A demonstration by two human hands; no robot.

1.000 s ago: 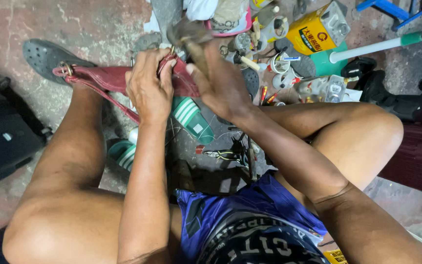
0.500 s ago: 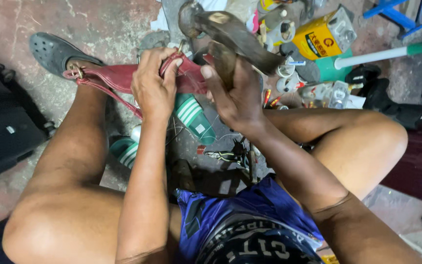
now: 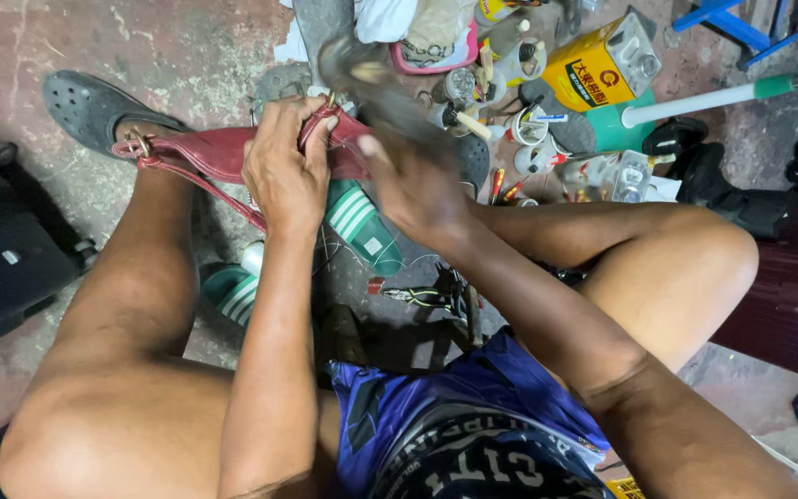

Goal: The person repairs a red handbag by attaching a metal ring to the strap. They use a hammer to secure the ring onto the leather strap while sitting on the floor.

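A: What is held, and where?

B: A dark red leather bag is pinned over the left knee, in the upper middle of the frame, with its strap trailing towards the lower left. The left hand is clamped on the bag's upper edge, fingers curled over it.

A: And the other hand?

B: The right hand is seen just right of the bag, badly blurred. It appears to be closed round the handle of a hammer, whose head is smeared above the bag's right end. The two hands are close together but not touching.

A: Which step is judged to be in hand?

B: A hammering step, it would seem: the edge is steadied by one hand while it is struck from above.

A: What is called for by the next blow?

B: The bag must be kept taut and flat, and the head must be landed just beside the left fingertips, never on them. The yellow can and the striped sandal are well clear.
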